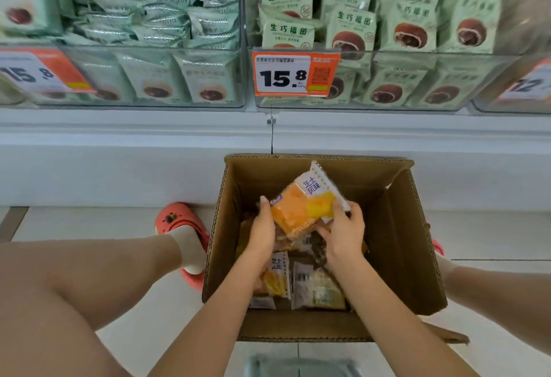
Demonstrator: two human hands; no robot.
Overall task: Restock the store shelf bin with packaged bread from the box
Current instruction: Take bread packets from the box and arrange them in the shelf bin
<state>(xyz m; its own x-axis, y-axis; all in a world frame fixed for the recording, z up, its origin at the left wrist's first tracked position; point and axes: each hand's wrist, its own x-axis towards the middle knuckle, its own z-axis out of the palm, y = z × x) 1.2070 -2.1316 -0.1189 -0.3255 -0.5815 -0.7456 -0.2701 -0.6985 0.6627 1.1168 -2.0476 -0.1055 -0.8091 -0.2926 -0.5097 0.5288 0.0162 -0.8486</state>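
Both hands, left [262, 229] and right [346, 227], grip a bread pack [307, 203] over the box [399, 227], its long axis tilted toward the bins [387, 84] above.

I take the cardboard box [396, 245] on the floor as landmark. Inside it, over the loose packets [301, 281] lying on its bottom, my left hand [262, 230] and right hand [343, 230] hold one bread packet [304, 206] between them, left hand at its left edge, right hand at its right. Behind the box and above it stands the shelf, with two bins side by side: one bin [149, 78] up-left, one bin [417, 78] directly behind, a price tag [295, 72] on its front wall. My foot in a clog [179, 221] is just left of the box.
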